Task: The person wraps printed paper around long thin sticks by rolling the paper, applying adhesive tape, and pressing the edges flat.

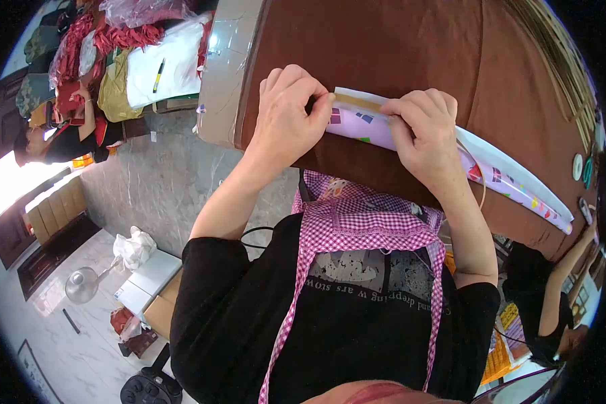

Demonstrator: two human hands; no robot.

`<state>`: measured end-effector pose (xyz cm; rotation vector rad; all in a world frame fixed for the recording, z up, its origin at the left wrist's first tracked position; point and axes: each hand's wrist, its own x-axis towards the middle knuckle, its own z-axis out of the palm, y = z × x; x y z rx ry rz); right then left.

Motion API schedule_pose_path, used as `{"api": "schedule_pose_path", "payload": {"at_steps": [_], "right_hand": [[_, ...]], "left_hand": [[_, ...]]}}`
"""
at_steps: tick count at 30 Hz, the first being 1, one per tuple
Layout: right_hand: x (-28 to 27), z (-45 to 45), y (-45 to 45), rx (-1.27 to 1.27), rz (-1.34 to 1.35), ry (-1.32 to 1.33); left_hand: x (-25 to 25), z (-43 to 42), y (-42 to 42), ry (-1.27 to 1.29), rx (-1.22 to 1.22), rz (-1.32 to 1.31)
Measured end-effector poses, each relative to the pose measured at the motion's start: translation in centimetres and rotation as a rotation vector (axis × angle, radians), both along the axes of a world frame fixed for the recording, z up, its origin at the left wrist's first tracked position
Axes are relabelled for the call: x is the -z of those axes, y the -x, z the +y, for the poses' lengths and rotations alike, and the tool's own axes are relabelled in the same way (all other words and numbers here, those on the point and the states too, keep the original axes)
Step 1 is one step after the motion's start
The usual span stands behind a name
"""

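A long lilac sheet with small coloured prints and a white underside lies across the table, curled along its length. Along its far edge near the left end runs a flat tan strip. My left hand pinches the left end of the sheet and strip between thumb and fingertips. With thumb and bent fingers, my right hand grips the same edge a little farther right. A thin tan band curves out below my right wrist. What lies under my fingertips is hidden.
Brown cloth covers the table. Thin sticks lie at its right edge, near a white tape roll and a green-handled tool. Other people work at far left and right. A pen rests on white sheets at upper left.
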<state>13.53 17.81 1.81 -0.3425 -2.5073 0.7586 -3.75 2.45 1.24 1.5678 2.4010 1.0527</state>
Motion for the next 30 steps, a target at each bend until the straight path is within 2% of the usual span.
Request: {"api": "schedule_pose_path", "payload": {"at_steps": [23,30], "right_hand": [[-0.08,-0.01,-0.06,0.007,-0.065,-0.054],[-0.20,0.00,-0.09,0.007,-0.062,-0.042]], "left_hand": [[-0.02,0.83,0.62,0.084,0.016,0.063],[-0.05,0.83,0.90,0.149,0.015,0.001]]}}
